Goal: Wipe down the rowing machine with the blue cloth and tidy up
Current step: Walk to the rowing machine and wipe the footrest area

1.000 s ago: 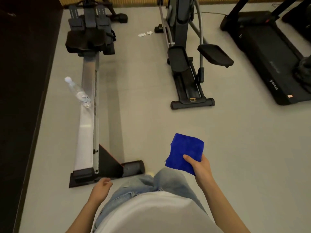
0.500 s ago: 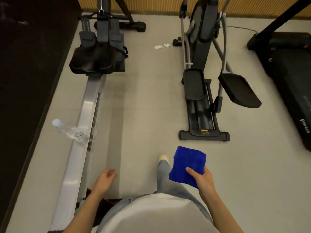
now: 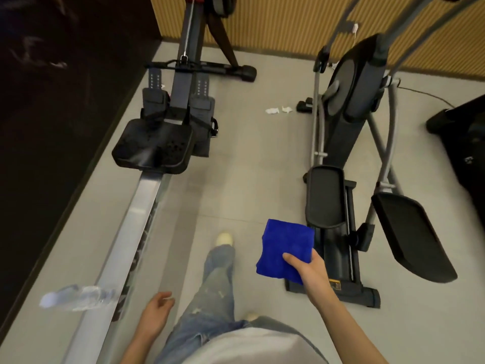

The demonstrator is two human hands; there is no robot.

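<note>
One blue cloth (image 3: 283,245) — right hand (image 3: 311,269), one bottle (image 3: 78,298)

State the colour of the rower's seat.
The seat is black; the head view shows it best.
</note>
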